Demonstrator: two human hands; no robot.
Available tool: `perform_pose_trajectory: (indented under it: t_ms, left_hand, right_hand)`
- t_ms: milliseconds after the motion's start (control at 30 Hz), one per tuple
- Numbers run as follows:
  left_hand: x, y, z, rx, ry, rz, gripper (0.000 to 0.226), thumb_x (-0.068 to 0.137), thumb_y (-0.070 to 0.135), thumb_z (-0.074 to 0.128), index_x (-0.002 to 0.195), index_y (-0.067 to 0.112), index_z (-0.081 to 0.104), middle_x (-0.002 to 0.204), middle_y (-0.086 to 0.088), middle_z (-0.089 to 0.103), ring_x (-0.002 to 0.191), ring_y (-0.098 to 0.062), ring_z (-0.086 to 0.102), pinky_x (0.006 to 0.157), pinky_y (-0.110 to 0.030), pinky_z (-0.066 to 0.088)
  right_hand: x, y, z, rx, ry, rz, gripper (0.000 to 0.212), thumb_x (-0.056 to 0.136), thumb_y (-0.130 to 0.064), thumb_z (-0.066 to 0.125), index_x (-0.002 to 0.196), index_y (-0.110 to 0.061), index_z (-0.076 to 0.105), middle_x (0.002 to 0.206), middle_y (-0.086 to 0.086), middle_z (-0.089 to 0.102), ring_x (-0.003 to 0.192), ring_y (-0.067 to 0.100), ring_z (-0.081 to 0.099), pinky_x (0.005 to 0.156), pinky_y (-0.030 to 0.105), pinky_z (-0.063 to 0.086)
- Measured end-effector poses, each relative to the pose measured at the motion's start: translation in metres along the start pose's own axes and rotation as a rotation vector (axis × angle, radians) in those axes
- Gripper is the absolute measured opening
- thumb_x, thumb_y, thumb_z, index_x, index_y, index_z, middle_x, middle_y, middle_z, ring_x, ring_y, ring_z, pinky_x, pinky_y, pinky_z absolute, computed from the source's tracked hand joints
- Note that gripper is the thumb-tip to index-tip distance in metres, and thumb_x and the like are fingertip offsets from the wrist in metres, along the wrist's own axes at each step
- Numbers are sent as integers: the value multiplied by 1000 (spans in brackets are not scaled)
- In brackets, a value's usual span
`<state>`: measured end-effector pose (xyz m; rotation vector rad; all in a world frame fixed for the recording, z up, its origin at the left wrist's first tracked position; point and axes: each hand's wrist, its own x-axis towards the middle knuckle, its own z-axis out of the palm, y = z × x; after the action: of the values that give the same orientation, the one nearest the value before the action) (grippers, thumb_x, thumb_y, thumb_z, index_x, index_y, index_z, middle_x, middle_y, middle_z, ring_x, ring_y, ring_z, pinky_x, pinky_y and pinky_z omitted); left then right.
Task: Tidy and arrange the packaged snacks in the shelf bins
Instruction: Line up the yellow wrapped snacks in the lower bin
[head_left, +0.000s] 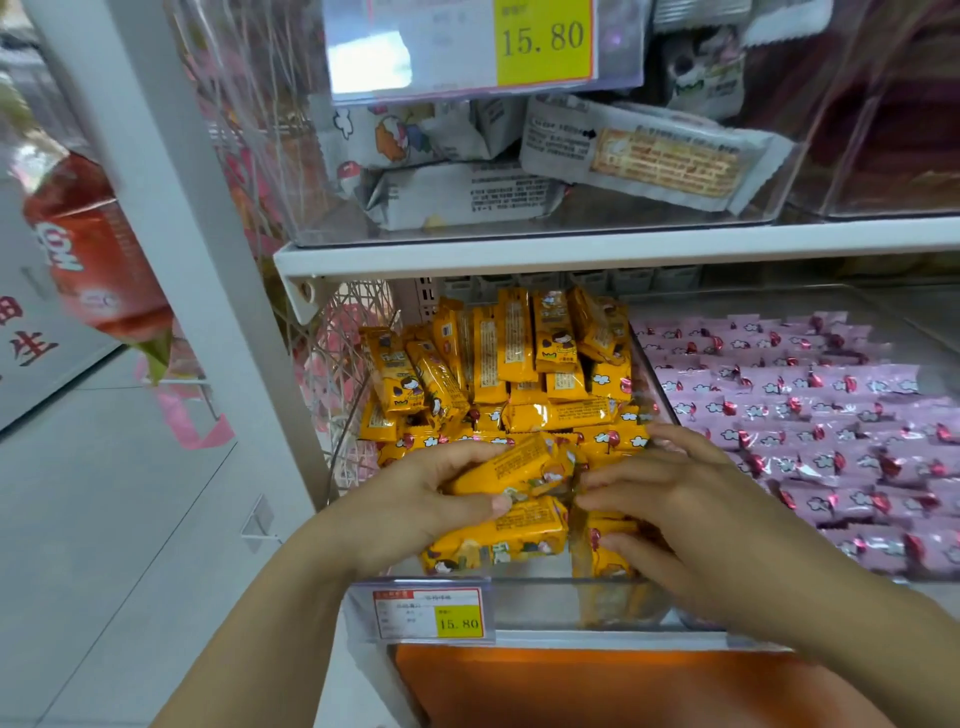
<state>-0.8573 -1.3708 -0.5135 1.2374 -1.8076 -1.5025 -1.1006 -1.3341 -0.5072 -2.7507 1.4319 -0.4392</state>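
Observation:
A clear plastic bin (524, 590) on the middle shelf holds several yellow snack bars (519, 353), some upright at the back, others lying loose in front. My left hand (431, 493) grips one yellow bar (519, 462) near the bin's front, thumb under it and fingers over it. My right hand (670, 499) reaches in from the right, its fingers curled onto the right end of that bar and onto the packets below; its fingertips are partly hidden among the wrappers.
A neighbouring bin (810, 415) on the right is filled with neat rows of pink packets. The bin above (545, 171) holds white packets behind a yellow 15.80 price tag (543, 41). A white shelf post (208, 249) stands left, with a red bag (98, 260) hanging beyond it.

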Motion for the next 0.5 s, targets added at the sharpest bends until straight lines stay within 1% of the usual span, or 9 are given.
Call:
perform_pose_trajectory:
  t_ms: [67, 133, 233, 267, 333, 367, 433, 467, 500]
  left_hand:
    - [-3, 3, 4, -104, -3, 17, 38, 84, 17, 64, 120, 27, 59, 116, 6, 68, 107, -12, 64, 88, -21, 51]
    - [-3, 2, 8, -263, 5, 11, 47, 77, 17, 64, 124, 19, 58, 117, -1, 68, 105, -18, 66, 87, -24, 53]
    - [1, 2, 14, -438, 14, -2, 47, 75, 14, 62, 122, 12, 59, 110, -8, 70, 90, -18, 69, 70, -23, 56]
    - [2, 2, 15, -458, 11, 0, 47, 75, 14, 62, 121, 11, 60, 110, -10, 70, 87, -17, 69, 66, -22, 55]
    - [2, 2, 19, -492, 9, 16, 48, 76, 16, 63, 124, 12, 58, 114, -13, 68, 88, -18, 69, 65, -23, 55]
    - [3, 1, 20, -501, 14, 30, 49, 76, 18, 63, 124, 13, 57, 115, -12, 68, 90, -18, 69, 66, -23, 55]
    - [3, 1, 21, -474, 27, 67, 48, 77, 22, 63, 124, 18, 56, 116, -8, 68, 94, -18, 69, 70, -25, 55]
    - [3, 1, 20, -432, 35, 82, 48, 77, 23, 63, 124, 20, 55, 116, -6, 68, 97, -17, 68, 72, -25, 55]
    - [3, 1, 18, -383, 41, 98, 46, 78, 23, 63, 124, 21, 54, 116, -5, 68, 98, -17, 68, 73, -25, 54]
  right_hand:
    - [0, -2, -3, 7, 23, 33, 33, 78, -52, 51, 99, -38, 71, 102, -20, 69, 90, -1, 64, 102, 34, 38]
    - [1, -5, -5, 52, 61, 79, 44, 80, -59, 43, 106, -34, 69, 107, -19, 68, 96, 2, 62, 103, 35, 35]
    - [6, -10, -9, 86, 150, 140, 58, 75, -71, 43, 112, -33, 67, 107, -21, 65, 100, 0, 56, 104, 26, 25]
    - [8, -13, -9, 102, 166, 154, 57, 74, -72, 47, 112, -34, 65, 104, -26, 62, 97, -6, 51, 104, 24, 23]
    - [10, -21, -13, 175, 151, 203, 42, 74, -67, 61, 106, -42, 59, 93, -37, 48, 91, -18, 41, 98, 19, 24]
    - [12, -22, -14, 242, 149, 233, 35, 72, -62, 67, 99, -44, 57, 88, -37, 46, 92, -19, 41, 93, 16, 28]
    - [15, -25, -17, 364, 169, 293, 30, 68, -51, 75, 84, -42, 52, 83, -33, 51, 93, -12, 51, 80, 9, 37]
    - [15, -27, -18, 412, 161, 319, 30, 67, -47, 77, 81, -41, 51, 83, -31, 53, 93, -10, 53, 78, 9, 39]
    - [16, -28, -19, 425, 151, 327, 31, 67, -45, 77, 81, -42, 49, 86, -30, 54, 96, -7, 54, 80, 13, 40]
